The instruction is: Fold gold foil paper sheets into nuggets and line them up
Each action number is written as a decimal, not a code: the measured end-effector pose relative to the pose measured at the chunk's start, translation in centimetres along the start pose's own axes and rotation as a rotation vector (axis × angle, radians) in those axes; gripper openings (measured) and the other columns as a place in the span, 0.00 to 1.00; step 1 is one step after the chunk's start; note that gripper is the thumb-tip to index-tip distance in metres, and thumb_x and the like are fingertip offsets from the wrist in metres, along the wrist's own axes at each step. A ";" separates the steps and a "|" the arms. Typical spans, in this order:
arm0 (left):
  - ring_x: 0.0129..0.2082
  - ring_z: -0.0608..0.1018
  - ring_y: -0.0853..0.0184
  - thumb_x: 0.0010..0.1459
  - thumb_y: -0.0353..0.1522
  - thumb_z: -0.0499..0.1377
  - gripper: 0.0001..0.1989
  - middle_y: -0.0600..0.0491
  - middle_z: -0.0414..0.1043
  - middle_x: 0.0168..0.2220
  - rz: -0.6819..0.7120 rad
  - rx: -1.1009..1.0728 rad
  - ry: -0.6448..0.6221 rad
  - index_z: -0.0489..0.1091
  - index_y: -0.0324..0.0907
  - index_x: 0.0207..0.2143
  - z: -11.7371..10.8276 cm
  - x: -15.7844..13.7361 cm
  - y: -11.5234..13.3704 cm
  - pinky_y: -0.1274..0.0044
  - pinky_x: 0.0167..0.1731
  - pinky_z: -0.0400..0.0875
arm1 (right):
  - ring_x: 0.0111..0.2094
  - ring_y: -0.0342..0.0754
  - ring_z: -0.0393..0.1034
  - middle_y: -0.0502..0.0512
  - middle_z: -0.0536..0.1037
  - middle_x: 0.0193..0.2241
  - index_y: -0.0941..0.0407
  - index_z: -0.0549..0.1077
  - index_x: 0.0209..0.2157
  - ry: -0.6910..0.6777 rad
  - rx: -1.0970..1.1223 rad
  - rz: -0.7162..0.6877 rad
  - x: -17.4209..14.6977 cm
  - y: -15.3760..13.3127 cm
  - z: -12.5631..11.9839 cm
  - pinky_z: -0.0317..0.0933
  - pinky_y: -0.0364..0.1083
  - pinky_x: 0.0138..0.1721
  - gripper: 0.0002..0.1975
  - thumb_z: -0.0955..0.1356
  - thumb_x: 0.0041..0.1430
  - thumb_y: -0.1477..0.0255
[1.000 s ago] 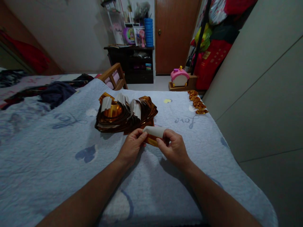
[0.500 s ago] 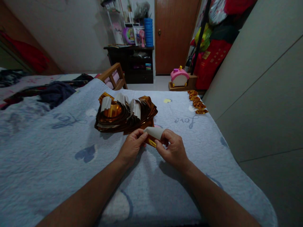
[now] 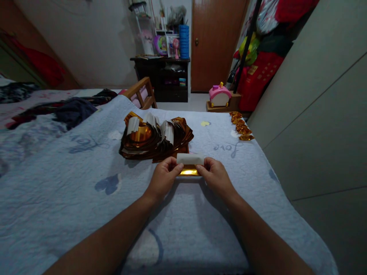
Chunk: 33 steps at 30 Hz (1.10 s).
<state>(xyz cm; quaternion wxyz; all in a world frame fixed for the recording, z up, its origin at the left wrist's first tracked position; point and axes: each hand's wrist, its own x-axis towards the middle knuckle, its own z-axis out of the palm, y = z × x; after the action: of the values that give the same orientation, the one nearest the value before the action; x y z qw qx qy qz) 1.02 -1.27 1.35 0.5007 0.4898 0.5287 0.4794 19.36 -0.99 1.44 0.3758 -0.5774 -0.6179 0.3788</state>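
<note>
A sheet of gold foil paper [image 3: 189,159], white on its back, is curled between my two hands above the bed. My left hand [image 3: 164,173] pinches its left end, thumb in front and fingers behind. At the right end, my right hand [image 3: 215,173] grips it the same way. The white side shows along the top and a shiny gold strip along the bottom. Just beyond my hands lies a fanned heap of gold foil sheets [image 3: 140,147] with white backs. Several folded gold foil pieces [image 3: 242,128] sit in a row at the far right edge of the bed.
A pale blue blanket [image 3: 129,229] with hearts and lettering covers the bed. Dark clothes [image 3: 75,111] lie to the left. Past the bed stand a wooden chair [image 3: 143,93], a dark cabinet [image 3: 160,82] and a pink toy [image 3: 220,95]. A pale panel [image 3: 323,95] rises on the right.
My right hand has shifted to the right end of the gold foil sheet, which now lies level and stretched between both hands instead of slanting. The camera view has shifted slightly.
</note>
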 end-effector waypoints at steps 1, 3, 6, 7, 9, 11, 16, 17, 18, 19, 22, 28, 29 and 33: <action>0.25 0.69 0.70 0.50 0.38 0.66 0.11 0.56 0.69 0.24 0.002 0.043 -0.006 0.70 0.40 0.27 0.0 0.0 -0.1 0.80 0.25 0.61 | 0.26 0.44 0.66 0.50 0.72 0.24 0.57 0.70 0.27 0.003 -0.035 0.011 0.0 0.2 0.0 0.55 0.43 0.28 0.06 0.67 0.56 0.70; 0.24 0.68 0.70 0.50 0.37 0.66 0.10 0.57 0.67 0.23 0.012 0.146 -0.016 0.70 0.41 0.25 0.0 0.0 -0.3 0.80 0.25 0.60 | 0.25 0.44 0.64 0.48 0.71 0.22 0.55 0.67 0.26 0.011 -0.100 0.039 0.1 0.5 0.1 0.53 0.42 0.26 0.05 0.67 0.55 0.72; 0.21 0.66 0.70 0.50 0.35 0.64 0.11 0.59 0.64 0.20 0.046 0.322 -0.012 0.66 0.42 0.21 0.0 0.1 -0.5 0.79 0.24 0.57 | 0.24 0.44 0.64 0.47 0.71 0.22 0.55 0.66 0.32 0.022 -0.169 0.064 0.0 0.8 0.3 0.51 0.42 0.27 0.06 0.68 0.52 0.75; 0.21 0.66 0.69 0.50 0.35 0.63 0.11 0.59 0.64 0.19 0.060 0.380 -0.011 0.66 0.42 0.20 0.0 0.1 -0.6 0.79 0.24 0.56 | 0.24 0.45 0.65 0.46 0.70 0.22 0.55 0.65 0.36 0.019 -0.189 0.063 -0.1 0.8 0.3 0.51 0.42 0.27 0.09 0.68 0.53 0.76; 0.21 0.66 0.69 0.51 0.35 0.63 0.12 0.59 0.64 0.19 0.086 0.483 -0.014 0.64 0.43 0.19 0.0 0.1 -0.6 0.78 0.25 0.55 | 0.25 0.46 0.65 0.46 0.70 0.22 0.55 0.63 0.42 0.009 -0.228 0.054 -0.2 0.7 0.4 0.50 0.43 0.27 0.14 0.67 0.53 0.76; 0.22 0.66 0.68 0.51 0.34 0.62 0.13 0.58 0.64 0.19 0.096 0.559 -0.016 0.64 0.43 0.19 0.0 0.1 -0.6 0.77 0.26 0.54 | 0.26 0.47 0.66 0.47 0.71 0.23 0.57 0.62 0.46 0.000 -0.276 0.057 -0.4 0.4 0.5 0.50 0.43 0.28 0.17 0.67 0.54 0.76; 0.24 0.70 0.66 0.50 0.32 0.63 0.06 0.59 0.67 0.22 0.076 0.565 0.014 0.67 0.43 0.30 0.1 -0.1 -0.4 0.76 0.31 0.55 | 0.26 0.47 0.65 0.48 0.72 0.25 0.56 0.63 0.45 -0.046 -0.373 0.049 -0.6 -0.2 0.5 0.49 0.43 0.29 0.15 0.66 0.55 0.78; 0.25 0.71 0.66 0.50 0.31 0.63 0.09 0.60 0.68 0.22 0.072 0.540 0.020 0.67 0.44 0.34 0.1 -0.1 -0.3 0.76 0.32 0.56 | 0.26 0.47 0.65 0.47 0.72 0.24 0.56 0.65 0.44 -0.057 -0.379 0.041 -0.6 -0.3 0.5 0.49 0.43 0.29 0.14 0.66 0.55 0.78; 0.25 0.71 0.65 0.50 0.30 0.64 0.13 0.61 0.68 0.23 0.071 0.520 0.025 0.67 0.44 0.38 0.1 -0.2 -0.3 0.76 0.33 0.57 | 0.25 0.46 0.65 0.47 0.72 0.24 0.55 0.66 0.43 -0.067 -0.383 0.035 -0.6 -0.3 0.4 0.49 0.43 0.29 0.13 0.66 0.55 0.79; 0.26 0.72 0.65 0.50 0.30 0.63 0.16 0.61 0.69 0.23 0.075 0.515 0.028 0.66 0.44 0.42 0.2 -0.2 -0.3 0.75 0.34 0.57 | 0.25 0.46 0.65 0.47 0.72 0.23 0.54 0.68 0.42 -0.074 -0.387 0.031 -0.6 -0.3 0.4 0.49 0.43 0.29 0.12 0.66 0.56 0.79; 0.28 0.74 0.62 0.51 0.30 0.62 0.19 0.60 0.70 0.24 0.123 0.582 0.010 0.67 0.45 0.47 0.1 -0.3 -0.4 0.72 0.39 0.58 | 0.28 0.47 0.68 0.51 0.76 0.25 0.54 0.73 0.37 -0.093 -0.410 0.023 -0.5 -0.3 0.3 0.52 0.43 0.31 0.09 0.66 0.56 0.79; 0.33 0.74 0.58 0.52 0.27 0.61 0.10 0.56 0.73 0.24 0.172 0.673 -0.068 0.76 0.47 0.37 -0.2 -0.3 -0.4 0.69 0.43 0.55 | 0.30 0.48 0.71 0.55 0.80 0.28 0.54 0.78 0.32 -0.146 -0.442 -0.013 -0.5 -0.4 0.2 0.55 0.44 0.34 0.09 0.67 0.55 0.79; 0.33 0.74 0.58 0.51 0.27 0.61 0.10 0.56 0.73 0.24 0.167 0.675 -0.069 0.76 0.47 0.37 -0.2 -0.3 -0.4 0.69 0.43 0.55 | 0.30 0.48 0.71 0.54 0.80 0.28 0.54 0.78 0.32 -0.150 -0.438 -0.017 -0.5 -0.4 0.2 0.55 0.44 0.34 0.09 0.67 0.55 0.79; 0.34 0.74 0.58 0.54 0.27 0.60 0.11 0.55 0.73 0.26 0.150 0.785 -0.076 0.73 0.46 0.41 -0.1 -0.5 -0.5 0.70 0.42 0.55 | 0.29 0.48 0.71 0.55 0.80 0.27 0.54 0.79 0.32 -0.152 -0.445 -0.022 -0.5 -0.5 0.2 0.55 0.45 0.33 0.09 0.67 0.54 0.80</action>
<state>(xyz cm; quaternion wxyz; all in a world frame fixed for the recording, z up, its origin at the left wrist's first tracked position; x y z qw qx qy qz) 0.87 -1.78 0.90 0.2584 0.6986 0.6155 0.2576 19.03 -1.54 1.79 0.1959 -0.6090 -0.7190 0.2716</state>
